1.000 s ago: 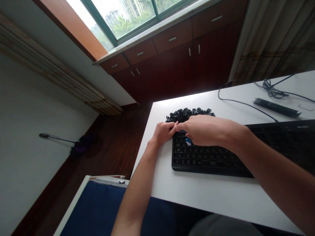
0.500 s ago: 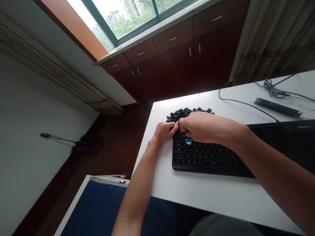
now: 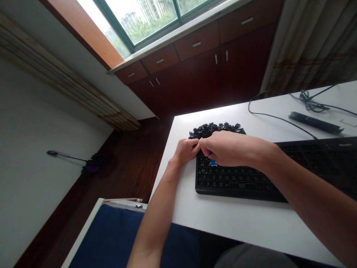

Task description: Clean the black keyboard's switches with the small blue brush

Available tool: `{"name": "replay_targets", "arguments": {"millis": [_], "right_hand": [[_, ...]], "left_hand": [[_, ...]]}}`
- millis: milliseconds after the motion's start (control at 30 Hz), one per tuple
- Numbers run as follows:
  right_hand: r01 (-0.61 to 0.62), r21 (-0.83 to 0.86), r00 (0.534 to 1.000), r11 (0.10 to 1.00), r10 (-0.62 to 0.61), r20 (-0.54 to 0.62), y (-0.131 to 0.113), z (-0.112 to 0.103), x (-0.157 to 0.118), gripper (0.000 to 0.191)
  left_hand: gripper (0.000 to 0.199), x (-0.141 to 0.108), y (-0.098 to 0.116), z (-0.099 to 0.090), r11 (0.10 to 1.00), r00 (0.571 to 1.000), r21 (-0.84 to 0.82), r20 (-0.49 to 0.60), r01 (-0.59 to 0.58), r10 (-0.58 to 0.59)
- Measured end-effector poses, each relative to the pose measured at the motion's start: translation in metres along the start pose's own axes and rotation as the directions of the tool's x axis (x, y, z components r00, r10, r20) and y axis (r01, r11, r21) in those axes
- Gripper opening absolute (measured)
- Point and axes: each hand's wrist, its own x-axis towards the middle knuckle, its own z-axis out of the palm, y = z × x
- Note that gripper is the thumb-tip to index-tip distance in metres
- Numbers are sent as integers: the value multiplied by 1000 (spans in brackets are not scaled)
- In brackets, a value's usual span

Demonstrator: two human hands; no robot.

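Observation:
A black keyboard lies on the white table with its keycaps off, showing rows of bare key sockets. My right hand is closed around a small blue brush, its head down on the left part of the keyboard; in this frame its bristles hardly show. At the keyboard's far left corner, my left hand is closed, thumb and fingers gripping the edge, though the fingertips are partly hidden. The two hands meet there. Just behind them sits a heap of loose black keycaps.
A black cable runs from the keyboard to a tied bundle. Near it lie a long black strip and a thin bent wire. A blue-covered seat stands by the table's near left edge.
My right hand has shifted slightly left and toward me with the brush, and the white bristles show less. My left hand stays at the keyboard corner.

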Motion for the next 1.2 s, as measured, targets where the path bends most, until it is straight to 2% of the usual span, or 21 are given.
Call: {"name": "replay_targets", "arguments": {"millis": [167, 333, 433, 567, 733, 867, 1033, 1200], "right_hand": [[34, 53, 999, 998, -34, 5, 11, -6, -4, 15], [-31, 46, 999, 998, 33, -33, 22, -8, -5, 16], [-68, 29, 998, 997, 68, -11, 23, -5, -3, 18], [-54, 7, 998, 999, 54, -30, 24, -3, 1, 18], [-26, 71, 999, 997, 29, -43, 31, -3, 2, 17], [-49, 139, 999, 989, 52, -18, 37, -5, 2, 19], [-76, 150, 997, 986, 76, 4, 40, -8, 8, 16], [-57, 124, 998, 991, 59, -15, 41, -1, 15, 16]], "left_hand": [[41, 0, 0, 1, 1000, 1000, 5, -3, -1, 1], [41, 0, 2, 0, 1000, 1000, 10, 11, 3, -3], [43, 1, 4, -1, 1000, 1000, 17, 14, 6, -6], [44, 1, 6, -2, 1000, 1000, 26, 16, 2, -3], [48, 2, 6, -3, 999, 1000, 41, 3, -9, 8], [50, 2, 5, -3, 998, 1000, 52, -7, -25, 25], [48, 3, 3, -1, 998, 999, 59, -18, -33, 34], [46, 3, 0, 0, 998, 998, 47, -23, -50, 51]]}}
